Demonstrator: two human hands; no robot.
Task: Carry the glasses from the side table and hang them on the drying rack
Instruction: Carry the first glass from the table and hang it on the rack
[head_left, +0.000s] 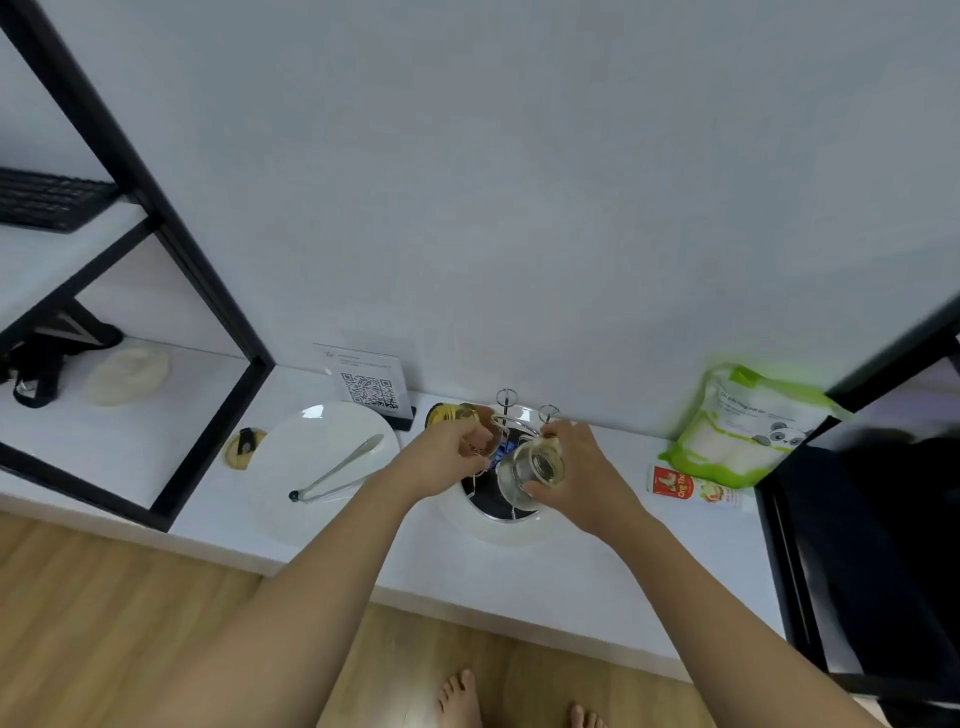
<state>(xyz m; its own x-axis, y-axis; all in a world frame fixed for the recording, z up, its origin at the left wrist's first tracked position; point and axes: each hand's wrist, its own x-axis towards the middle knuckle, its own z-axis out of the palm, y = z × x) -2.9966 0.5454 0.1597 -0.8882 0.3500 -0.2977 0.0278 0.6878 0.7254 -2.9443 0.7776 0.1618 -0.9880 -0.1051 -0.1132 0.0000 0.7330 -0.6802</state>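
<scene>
The white table (519, 587) runs along the wall and carries everything at standing reach, which is likely why both arms come in from below and meet over one spot. To the left lies a big white plate (291, 467) with tongs (337, 470) resting across it, apart from the work. To the right a green bag (748, 421) leans on the wall with a small red packet (680, 488) flat in front of it, and a QR card (366, 382) stands behind the plate. Between the hands sits the rack (506, 467), a wire stand on a round white base, its looped prongs rising so that a glass can be slipped over them mouth down, where it should drain. The right hand (576, 473) curls round a clear glass (532, 470), thumb under and fingers over, tipped on its side with the mouth turned toward the camera, just beside the prongs and above the base; I judge it is being turned over for hanging and is not yet on a prong. The left hand (449, 452) is bent at the wrist with fingers curled at the rack's left side, pinching what looks like another glass (480, 434) or a wire arm; which one I cannot tell. An amber glass (447, 415) stands just behind it.
</scene>
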